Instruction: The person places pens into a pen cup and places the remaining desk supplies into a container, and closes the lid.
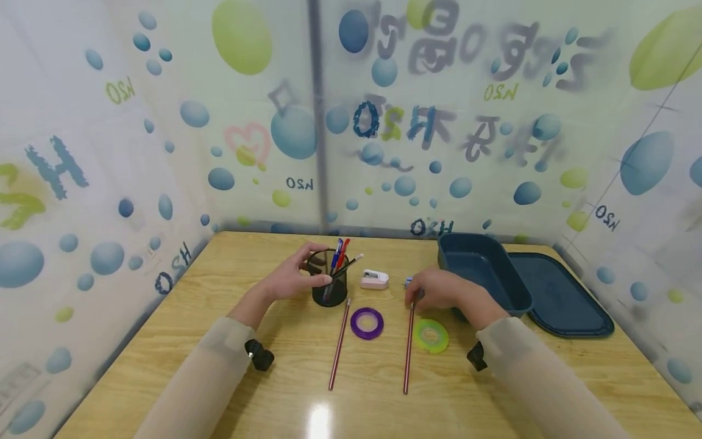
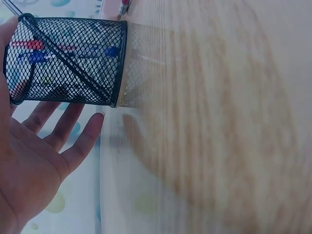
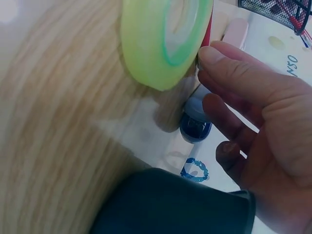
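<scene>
My left hand point(image 1: 293, 274) holds the black mesh pen cup point(image 1: 329, 294) near its rim, thumb on the near side; in the left wrist view its other fingers spread beside the mesh. The cup stands upright with a blue pen point(image 1: 336, 253), a red pen point(image 1: 343, 253) and a dark pencil point(image 1: 351, 263) in it. With thumb and forefinger my right hand point(image 1: 439, 288) pinches the far end of a dark red pencil point(image 1: 408, 353) lying on the table. A second red pencil point(image 1: 339, 347) lies left of it. Beyond the right fingers is a small blue-and-white object point(image 3: 196, 119), partly hidden.
Between the pencils lies a purple tape roll point(image 1: 356, 331); a yellow-green tape roll point(image 1: 443, 342) is right of the held pencil. A pink-and-white stapler-like item point(image 1: 375, 280) sits behind. At right, a dark blue bin point(image 1: 507, 286) stands beside a flat dark tray point(image 1: 576, 299).
</scene>
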A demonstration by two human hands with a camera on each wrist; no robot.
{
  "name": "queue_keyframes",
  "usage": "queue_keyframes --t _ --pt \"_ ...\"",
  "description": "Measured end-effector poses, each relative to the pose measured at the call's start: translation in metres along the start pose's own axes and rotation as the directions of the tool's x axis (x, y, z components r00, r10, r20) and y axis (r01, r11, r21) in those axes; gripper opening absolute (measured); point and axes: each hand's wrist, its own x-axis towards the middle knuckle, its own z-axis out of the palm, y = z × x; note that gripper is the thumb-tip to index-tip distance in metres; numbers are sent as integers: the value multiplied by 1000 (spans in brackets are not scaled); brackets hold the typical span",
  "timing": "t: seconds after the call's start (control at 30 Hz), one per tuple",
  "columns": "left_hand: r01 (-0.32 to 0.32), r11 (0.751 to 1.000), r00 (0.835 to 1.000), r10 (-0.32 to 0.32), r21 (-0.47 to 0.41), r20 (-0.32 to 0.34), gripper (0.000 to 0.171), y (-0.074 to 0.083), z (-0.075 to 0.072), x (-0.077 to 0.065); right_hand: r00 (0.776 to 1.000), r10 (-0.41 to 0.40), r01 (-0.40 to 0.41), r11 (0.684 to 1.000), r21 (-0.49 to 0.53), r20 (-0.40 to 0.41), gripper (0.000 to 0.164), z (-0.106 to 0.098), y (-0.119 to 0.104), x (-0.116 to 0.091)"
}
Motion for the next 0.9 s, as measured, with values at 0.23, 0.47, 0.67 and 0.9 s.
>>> queue_keyframes --t 0.23,0.47,0.67,0.9 --pt "2 1000 1000 -2 -2 -6 74 1 1 0 1000 -4 4 1000 5 12 16 5 -4 1" --pt "-10 1000 1000 10 -2 -8 75 0 1 -1 1000 -10 10 1000 15 30 19 7 -6 0" --pt "-5 1000 1000 5 -6 -5 75 0 0 -1 997 -60 59 998 39 39 20 10 -7 -1" --pt "-5 1000 1000 5 -2 -5 74 1 0 -2 988 -146 141 988 69 59 16 13 -7 -2"
